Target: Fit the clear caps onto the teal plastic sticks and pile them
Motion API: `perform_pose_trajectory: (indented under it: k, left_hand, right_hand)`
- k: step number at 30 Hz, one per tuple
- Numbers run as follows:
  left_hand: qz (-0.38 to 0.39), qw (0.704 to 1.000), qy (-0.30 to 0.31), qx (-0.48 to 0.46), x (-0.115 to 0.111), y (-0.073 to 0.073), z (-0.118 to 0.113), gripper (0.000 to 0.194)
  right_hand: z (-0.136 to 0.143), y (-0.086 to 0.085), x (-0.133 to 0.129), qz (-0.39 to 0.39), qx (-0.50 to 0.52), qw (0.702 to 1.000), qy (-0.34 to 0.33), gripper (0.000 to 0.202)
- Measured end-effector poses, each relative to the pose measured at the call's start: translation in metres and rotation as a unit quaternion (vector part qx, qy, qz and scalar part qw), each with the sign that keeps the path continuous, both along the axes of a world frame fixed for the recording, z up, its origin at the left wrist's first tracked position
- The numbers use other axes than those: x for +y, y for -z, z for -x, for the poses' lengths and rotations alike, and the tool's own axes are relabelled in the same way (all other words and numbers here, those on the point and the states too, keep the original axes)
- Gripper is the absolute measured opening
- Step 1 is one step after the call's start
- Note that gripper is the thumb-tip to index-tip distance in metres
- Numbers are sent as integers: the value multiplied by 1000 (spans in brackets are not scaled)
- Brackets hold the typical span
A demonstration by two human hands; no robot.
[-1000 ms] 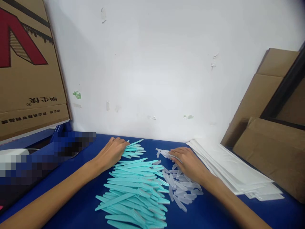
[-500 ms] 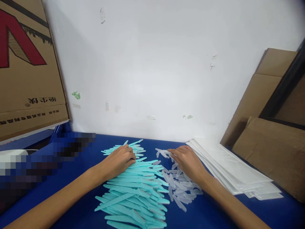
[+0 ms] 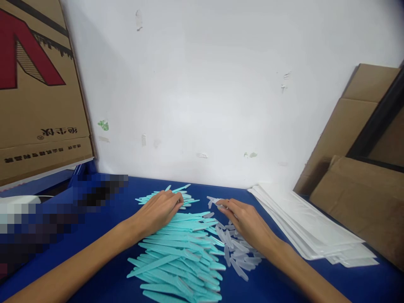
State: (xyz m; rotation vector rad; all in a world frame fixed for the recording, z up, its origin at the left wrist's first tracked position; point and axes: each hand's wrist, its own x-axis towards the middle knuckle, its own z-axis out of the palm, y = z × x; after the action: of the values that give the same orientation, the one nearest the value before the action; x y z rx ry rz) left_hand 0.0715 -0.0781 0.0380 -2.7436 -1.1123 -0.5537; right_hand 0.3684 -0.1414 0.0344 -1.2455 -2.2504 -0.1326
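Observation:
A big pile of turquoise flat sticks (image 3: 179,261) lies on the blue table, its pieces pointing mostly sideways. Behind it is a smaller turquoise group (image 3: 186,198), partly covered by my left hand (image 3: 162,210). That hand's fingers are curled together at the group's near edge, and what they grip is hidden. To the right, small translucent whitish pieces (image 3: 240,254) lie scattered. Over their far part hovers my right hand (image 3: 244,219), its thumb and fingertips pinched near a few translucent pieces (image 3: 211,202); whatever is between them is too small to name.
White flat bags (image 3: 309,223) lie stacked on the blue table (image 3: 113,269) at right. Folded cardboard (image 3: 360,202) leans behind them. A large printed carton (image 3: 44,101) stands at left, with a blurred area below it. A white wall (image 3: 202,84) rises behind the table.
My left hand has shifted slightly away toward the smaller turquoise group, with a stick now showing beside its fingertips. My right hand has moved a little left and its fingers have drawn together.

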Motion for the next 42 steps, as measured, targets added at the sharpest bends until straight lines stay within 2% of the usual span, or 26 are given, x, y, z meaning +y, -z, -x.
perform_pose_trajectory:
  k: [2,7,11,14,30,37,42]
  left_hand:
    - [-24,999,15,-23,-2,-2,-2,28]
    - [-76,986,118,-91,-7,-3,-7,26]
    - [-105,975,156,-122,-11,-4,-10,25]
    - [-98,973,175,-116,-14,-7,-11,22]
    - [-111,976,172,-78,-12,-4,-11,17]
    - [-136,970,189,-70,-26,2,-20,21]
    - [-159,967,189,-65,-35,1,-22,26]
  right_hand:
    - [2,0,-2,-8,8,1000,-12,28]
    - [7,-2,-5,-41,13,999,-28,24]
    - [9,-3,-8,-12,15,999,-29,22]
    - [9,-3,-9,-7,30,999,-31,23]
    - [11,-3,-12,-40,27,996,-76,22]
    - [24,1,-19,-71,25,990,-119,24]
    - [28,3,-23,-81,46,988,-126,26]
